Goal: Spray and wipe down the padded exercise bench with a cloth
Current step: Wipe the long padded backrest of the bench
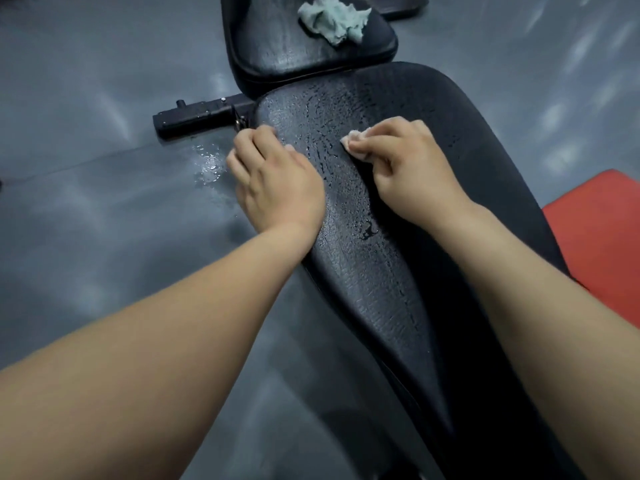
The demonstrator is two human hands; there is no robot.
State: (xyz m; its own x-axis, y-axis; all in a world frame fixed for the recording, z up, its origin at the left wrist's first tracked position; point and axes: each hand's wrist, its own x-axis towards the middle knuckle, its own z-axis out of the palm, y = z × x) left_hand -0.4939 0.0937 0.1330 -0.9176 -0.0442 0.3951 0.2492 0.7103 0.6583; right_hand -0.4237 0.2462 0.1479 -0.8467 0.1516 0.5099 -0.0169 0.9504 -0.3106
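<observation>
The black padded bench back pad (pixel 374 271) runs from the bottom up the middle, wet with droplets and streaks. My right hand (pixel 408 164) presses a small pale pink cloth (pixel 355 145) against the upper part of the pad, fingers curled round it. My left hand (pixel 273 178) grips the pad's left edge, fingers bent over the side. Beyond lies the black seat pad (pixel 277 46), with a crumpled pale green cloth (pixel 334 17) on it. No spray bottle is in view.
Grey glossy floor (pixel 104 220) surrounds the bench, with a small wet patch (pixel 207 164) left of the pad. A black metal frame bar (pixel 201 116) sticks out to the left. A red pad or mat (pixel 602 237) sits at the right edge.
</observation>
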